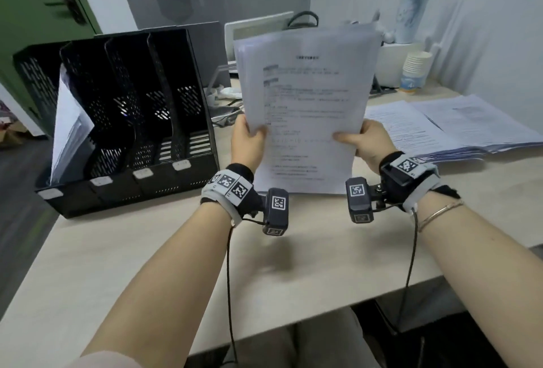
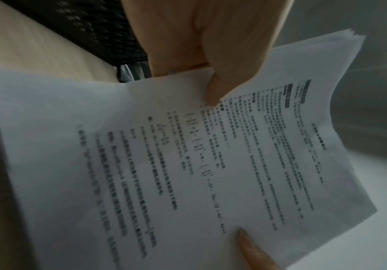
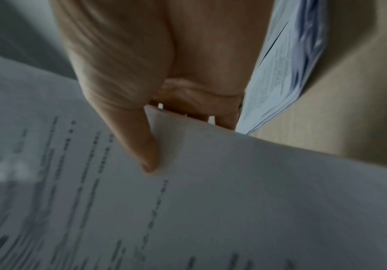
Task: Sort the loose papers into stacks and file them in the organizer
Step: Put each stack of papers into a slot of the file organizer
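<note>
Left hand [image 1: 246, 141] and right hand [image 1: 365, 144] each pinching the paper stack [image 1: 305, 109], upright above the bench [image 1: 147, 250], beside the organizer [image 1: 126, 120].

One black organizer [image 1: 126, 132] with four compartments is seen. Two stacks of papers are counted: one held [image 1: 305, 109], one lying on the desk [image 1: 458, 126]. One stack of paper cups [image 1: 415, 70] is seen.

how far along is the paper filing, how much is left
Roughly partway. Done: one batch of papers stands in the leftmost slot of the organizer. In hand: left hand and right hand hold a stack upright. Left: the spread papers on the desk; the other slots look empty.
</note>
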Motion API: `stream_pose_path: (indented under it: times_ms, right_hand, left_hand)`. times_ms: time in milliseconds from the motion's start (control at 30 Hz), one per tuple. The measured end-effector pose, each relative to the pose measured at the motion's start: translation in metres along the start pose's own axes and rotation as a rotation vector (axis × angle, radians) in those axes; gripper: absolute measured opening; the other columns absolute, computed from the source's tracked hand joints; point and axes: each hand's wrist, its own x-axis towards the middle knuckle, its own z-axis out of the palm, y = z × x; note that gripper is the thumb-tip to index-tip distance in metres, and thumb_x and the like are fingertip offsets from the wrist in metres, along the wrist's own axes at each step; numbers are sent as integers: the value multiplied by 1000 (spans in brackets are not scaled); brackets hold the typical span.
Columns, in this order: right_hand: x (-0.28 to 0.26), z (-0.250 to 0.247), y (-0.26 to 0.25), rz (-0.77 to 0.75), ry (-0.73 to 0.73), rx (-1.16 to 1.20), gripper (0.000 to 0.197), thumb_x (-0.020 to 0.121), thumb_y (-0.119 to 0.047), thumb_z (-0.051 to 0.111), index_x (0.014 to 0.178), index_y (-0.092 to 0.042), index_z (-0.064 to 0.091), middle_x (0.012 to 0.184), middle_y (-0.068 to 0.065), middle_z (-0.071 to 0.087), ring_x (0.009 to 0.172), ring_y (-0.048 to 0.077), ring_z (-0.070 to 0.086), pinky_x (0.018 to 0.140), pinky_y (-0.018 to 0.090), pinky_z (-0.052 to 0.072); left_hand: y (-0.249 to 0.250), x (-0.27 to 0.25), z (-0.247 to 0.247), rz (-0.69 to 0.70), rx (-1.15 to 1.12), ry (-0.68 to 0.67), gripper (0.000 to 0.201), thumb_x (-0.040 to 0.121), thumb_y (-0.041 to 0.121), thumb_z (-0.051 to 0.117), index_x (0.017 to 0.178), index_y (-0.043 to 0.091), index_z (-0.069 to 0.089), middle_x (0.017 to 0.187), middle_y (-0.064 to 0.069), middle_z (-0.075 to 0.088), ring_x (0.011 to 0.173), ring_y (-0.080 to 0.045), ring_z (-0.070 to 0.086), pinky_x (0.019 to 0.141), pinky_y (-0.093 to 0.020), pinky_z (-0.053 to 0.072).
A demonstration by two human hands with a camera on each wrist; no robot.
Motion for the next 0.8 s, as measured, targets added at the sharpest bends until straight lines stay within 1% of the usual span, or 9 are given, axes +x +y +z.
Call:
stream_pose_path:
  times_ms: [67,133,233,333,400,467,633,733,800]
  right_hand:
    - [-6,2,-4,-39,29,-53,23,80,1,68,102,-6,65,110,17,67,86,21,65,82,37,53]
    - [-9,4,-14,-102,60,-46,19,82,-3,68,99,-11,66,104,11,68,88,20,65,83,35,53]
    - [-14,11,-27,-178,57,-53,25,84,0,64,106,-11,61,104,5,66,90,16,64,80,26,54]
    - [-21,19,-13,-120,19,-125,29,84,5,61,113,-2,59,110,13,65,98,24,63,90,38,52]
    - [-24,21,-3,-81,23,-182,29,85,3,60,115,2,59,113,18,64,100,26,62,95,44,49]
    - [-27,22,-4,-102,51,-197,27,87,-1,60,114,2,60,113,17,65,97,23,62,89,35,50]
    - [-28,24,-29,-227,68,-76,22,88,-5,62,109,-1,64,100,9,68,80,10,66,73,24,54]
    - [-30,28,-37,-278,91,-79,17,87,-3,63,103,-1,66,96,11,67,72,3,65,71,23,55]
    - [-32,30,-37,-246,100,-109,16,85,-4,65,101,0,66,97,10,67,77,11,66,75,28,54]
  left_hand:
    - [2,-7,-2,28,16,-3,20,90,1,51,104,15,45,100,5,57,92,-5,57,77,-23,48]
    - [15,-10,-5,94,25,17,21,91,-1,49,103,15,44,94,11,53,87,3,54,71,-12,46]
    - [24,-10,-10,145,-5,50,20,91,1,50,102,16,43,94,10,54,87,-2,56,70,-14,47]
    - [9,-17,-13,60,1,12,28,92,6,53,117,12,42,102,6,55,93,-6,56,75,-17,48]
    - [-2,-23,-15,22,21,3,24,93,7,51,115,12,43,101,5,55,98,-14,57,80,-27,50]
    - [1,-25,-17,54,20,27,16,95,6,47,110,11,47,96,7,56,97,-15,58,78,-28,49]
    - [32,-16,-19,199,-29,65,16,95,0,43,107,11,44,92,13,53,86,4,54,68,-7,48]
    - [36,-12,-18,253,5,103,11,96,4,43,105,11,44,88,17,49,81,10,52,65,-5,44]
    - [32,-13,-17,261,16,110,8,97,8,43,103,12,43,88,17,48,80,9,52,66,-7,46]
